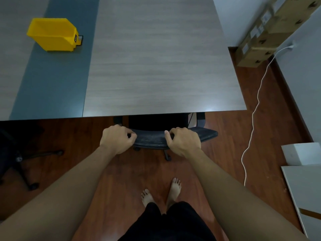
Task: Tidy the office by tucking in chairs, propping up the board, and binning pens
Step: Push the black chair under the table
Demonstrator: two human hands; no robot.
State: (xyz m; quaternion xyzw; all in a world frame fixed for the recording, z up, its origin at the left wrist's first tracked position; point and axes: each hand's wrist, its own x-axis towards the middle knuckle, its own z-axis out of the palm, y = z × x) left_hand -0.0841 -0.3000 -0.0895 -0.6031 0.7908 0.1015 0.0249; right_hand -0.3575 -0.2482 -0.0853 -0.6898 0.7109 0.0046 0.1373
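**Chair at the desk edge, both hands on its back**

The chair [156, 138] is sitting with its seat under the grey desk [156, 66] and only the dark mesh backrest showing past the near edge. The left hand [117, 139] and right hand [183, 141] are both curled tight around the top of that backrest — one toward each end, thumbs pointing inward. The person is standing barefoot on the wooden floor [217, 162] just behind it. A yellow bin [52, 34] is resting on the desk's darker strip, well away to the left. Another chair's wheeled base [22, 164] is showing at the left — a white cable [251, 133] is trailing along the floor on the right.
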